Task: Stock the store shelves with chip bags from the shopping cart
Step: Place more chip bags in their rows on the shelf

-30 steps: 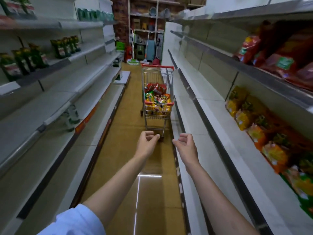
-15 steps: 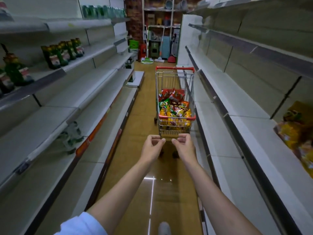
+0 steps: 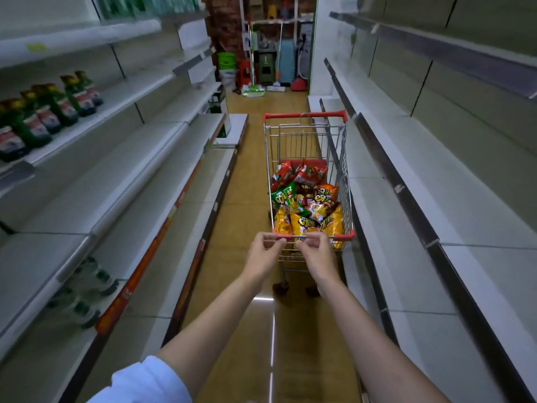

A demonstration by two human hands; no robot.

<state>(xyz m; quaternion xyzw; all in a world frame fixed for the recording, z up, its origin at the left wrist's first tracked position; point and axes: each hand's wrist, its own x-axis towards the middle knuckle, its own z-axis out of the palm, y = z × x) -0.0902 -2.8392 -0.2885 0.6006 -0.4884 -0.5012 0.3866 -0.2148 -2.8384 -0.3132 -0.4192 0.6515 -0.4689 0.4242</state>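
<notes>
A small wire shopping cart [image 3: 308,181] with red trim stands in the aisle, close against the right-hand shelves [image 3: 430,199]. Glossy chip bags [image 3: 308,205] fill its basket: red ones at the far end, green and orange in the middle, yellow nearest. The left hand [image 3: 263,253] and right hand [image 3: 318,254] curl their fingers over the near rim bar, side by side. Open tan floor [image 3: 250,175] runs past the cart's left side toward flat grey metal shelving [image 3: 122,181].
</notes>
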